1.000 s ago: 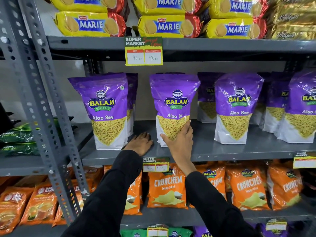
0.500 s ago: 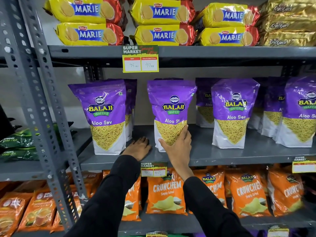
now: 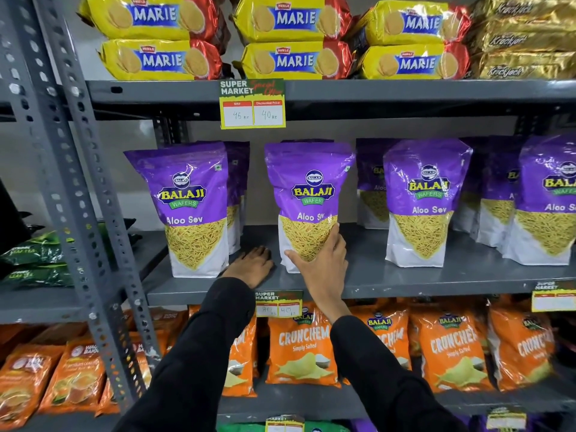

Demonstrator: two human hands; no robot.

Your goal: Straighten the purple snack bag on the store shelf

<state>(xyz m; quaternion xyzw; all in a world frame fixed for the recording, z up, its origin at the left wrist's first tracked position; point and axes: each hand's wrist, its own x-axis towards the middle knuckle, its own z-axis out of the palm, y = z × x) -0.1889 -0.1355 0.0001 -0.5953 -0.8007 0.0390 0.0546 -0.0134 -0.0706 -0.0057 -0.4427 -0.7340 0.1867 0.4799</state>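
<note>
Right hand (image 3: 322, 269) grips "Balaji Aloo Sev" purple snack bag (image 3: 308, 194); left hand (image 3: 251, 266) flat, open on shelf (image 3: 436, 280).

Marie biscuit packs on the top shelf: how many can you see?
6, in three stacks of two: left over, middle over, right over. More may hide behind.

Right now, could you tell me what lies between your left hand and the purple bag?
Head view: only a narrow strip of bare grey shelf separates left hand from bag.
</note>
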